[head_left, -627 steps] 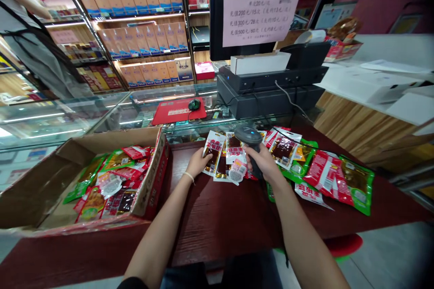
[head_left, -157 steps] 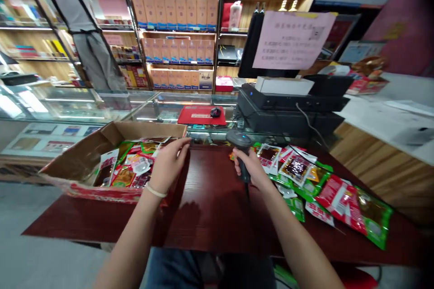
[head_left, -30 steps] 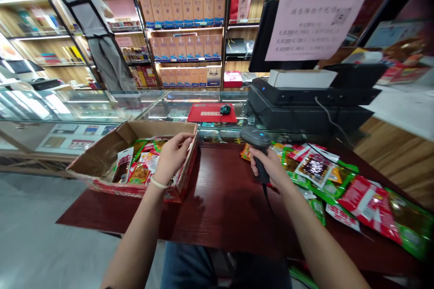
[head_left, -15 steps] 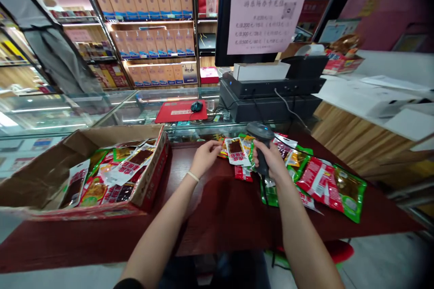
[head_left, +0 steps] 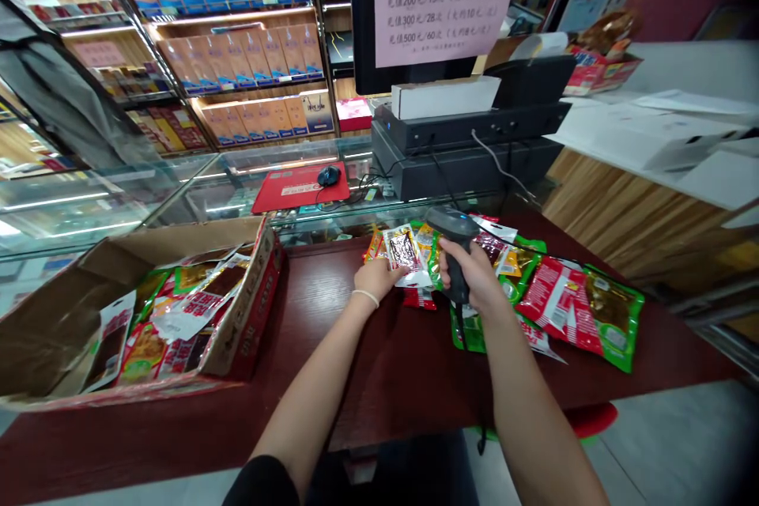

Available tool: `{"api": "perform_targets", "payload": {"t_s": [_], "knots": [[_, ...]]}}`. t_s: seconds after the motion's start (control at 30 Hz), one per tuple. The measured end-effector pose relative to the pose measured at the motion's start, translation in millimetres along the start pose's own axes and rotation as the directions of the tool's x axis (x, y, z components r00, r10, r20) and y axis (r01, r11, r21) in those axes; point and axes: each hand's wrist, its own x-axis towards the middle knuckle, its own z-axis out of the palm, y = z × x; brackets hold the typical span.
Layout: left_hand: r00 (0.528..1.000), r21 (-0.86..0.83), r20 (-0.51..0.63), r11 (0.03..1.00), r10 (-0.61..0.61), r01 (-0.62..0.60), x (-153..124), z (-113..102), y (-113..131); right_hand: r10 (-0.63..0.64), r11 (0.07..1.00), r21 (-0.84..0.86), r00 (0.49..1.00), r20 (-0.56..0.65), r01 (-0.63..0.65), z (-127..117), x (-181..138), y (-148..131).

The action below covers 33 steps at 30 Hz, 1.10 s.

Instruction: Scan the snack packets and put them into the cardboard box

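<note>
My right hand [head_left: 474, 277] is wrapped around the grip of a black barcode scanner [head_left: 454, 223], its head over the pile of snack packets. To its left, my left hand [head_left: 379, 277] pinches the lower edge of a white-edged snack packet [head_left: 404, 247] with a dark, shiny window. The fingers under that packet are hidden. Around and below the scanner lie several more packets, among them a red one [head_left: 554, 296] and a green-edged one [head_left: 613, 316] to the right.
An open cardboard box [head_left: 246, 316] holding several packets stands on the dark red table [head_left: 332, 332] at left. Behind are a glass counter, a red mouse pad [head_left: 285, 186] with a mouse [head_left: 328, 175], and a monitor carrying a pink paper sign [head_left: 444, 0]. The scanner's cable runs right.
My left hand has moved right and down onto the white-edged packet and taken hold of its lower edge. My right hand keeps the scanner in nearly the same place. The view has tipped downward.
</note>
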Motion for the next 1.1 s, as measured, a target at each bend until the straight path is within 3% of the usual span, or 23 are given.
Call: {"api": "perform_targets", "payload": {"t_s": [0.1,0.17,0.27,0.43,0.6,0.87,0.97,1.1], "knots": [[0.993,-0.208,0.116,0.978,0.029,-0.005,-2.3,-7.3,-7.6,-0.001,1.0,0.001,1.0,-0.009,0.001,3.6,-3.8,-1.7],[0.981,-0.414,0.19,0.909,0.041,0.042,-8.7,-17.2,-19.3,-0.003,1.0,0.008,1.0,-0.023,0.003,7.1,-5.8,-2.1],[0.987,-0.586,0.162,0.804,-0.004,0.1,-25.5,-40.2,-44.8,0.007,1.0,0.013,1.0,-0.002,-0.007,15.1,-8.3,-0.8],[0.996,-0.561,-0.062,0.827,-0.063,0.018,-56.7,-79.3,-86.6,-0.027,0.999,-0.024,0.997,0.065,0.029,36.5,-14.7,9.9],[0.961,-0.602,-0.237,0.798,-0.141,-0.031,-65.8,-87.9,-107.8,-0.003,0.99,-0.141,0.982,0.19,0.03,56.7,-22.2,26.5],[0.948,-0.664,-0.27,0.746,-0.168,-0.057,-62.0,-85.3,-110.1,0.033,0.936,-0.338,0.933,0.359,0.097,60.7,-24.5,47.6],[0.948,-0.663,-0.276,0.745,-0.157,-0.07,-62.6,-85.8,-108.8,0.031,0.904,-0.409,0.934,0.355,0.125,59.0,-24.1,51.0],[0.948,-0.636,-0.282,0.768,-0.15,-0.068,-60.8,-84.4,-113.2,0.013,0.933,-0.343,0.942,0.336,0.109,60.8,-25.7,49.0]]}}
